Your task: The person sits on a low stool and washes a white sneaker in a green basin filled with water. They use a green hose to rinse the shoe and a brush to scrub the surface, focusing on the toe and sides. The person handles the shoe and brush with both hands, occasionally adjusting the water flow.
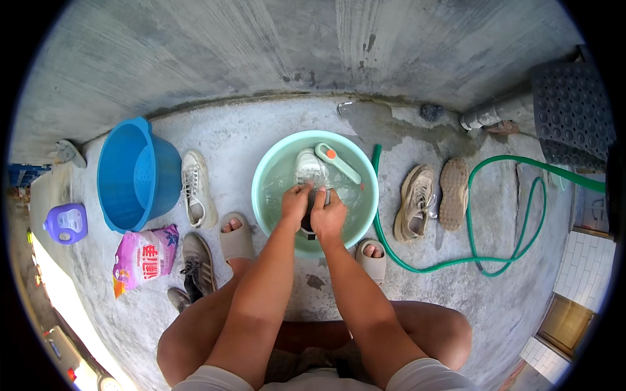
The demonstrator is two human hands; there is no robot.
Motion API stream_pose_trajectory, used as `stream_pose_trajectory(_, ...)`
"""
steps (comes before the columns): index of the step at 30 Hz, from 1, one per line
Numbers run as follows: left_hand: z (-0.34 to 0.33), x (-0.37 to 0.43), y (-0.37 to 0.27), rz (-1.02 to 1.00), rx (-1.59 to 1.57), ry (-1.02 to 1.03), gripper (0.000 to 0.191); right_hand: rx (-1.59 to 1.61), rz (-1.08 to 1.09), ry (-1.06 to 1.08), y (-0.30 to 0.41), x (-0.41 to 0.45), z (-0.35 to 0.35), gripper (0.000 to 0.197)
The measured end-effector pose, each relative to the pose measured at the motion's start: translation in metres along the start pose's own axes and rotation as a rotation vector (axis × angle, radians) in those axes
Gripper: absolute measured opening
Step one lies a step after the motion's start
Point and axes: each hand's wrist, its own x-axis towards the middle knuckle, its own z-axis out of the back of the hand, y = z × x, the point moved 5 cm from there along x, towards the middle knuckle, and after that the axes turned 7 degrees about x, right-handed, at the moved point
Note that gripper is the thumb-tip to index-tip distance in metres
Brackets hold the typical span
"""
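Note:
A mint-green plastic basin [258,166] of water stands on the floor before me. Inside it is a white shoe [309,163], its toe pointing away from me and partly under the water. My left hand [295,204] grips the shoe's left side near the collar. On the other side, my right hand [328,213] grips it, thumb along the opening. Dark lining shows between the hands, while they cover much of the shoe's middle. A pale green handled brush [342,165] with an orange dot lies in the water by the toe, touched by neither hand.
Left are a blue tub [122,176], a white sneaker [195,190], a dark striped sneaker [198,266], a detergent bag [146,256] and a purple bottle [68,224]. Right are a beige sneaker [414,203], an upturned shoe [454,195] and a green hose [430,269]. A concrete wall [293,49] rises behind.

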Motion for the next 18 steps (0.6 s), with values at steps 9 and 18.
stream_pose_trajectory(9,-0.018,-0.032,-0.014,0.040,-0.025,0.139,0.026,0.226,-0.306,-0.009,0.003,-0.001,0.008,0.050)
stream_pose_trajectory(18,0.018,-0.006,-0.013,0.008,0.206,0.013,0.060,-0.254,-0.156,0.018,-0.071,0.029,0.006,0.072)
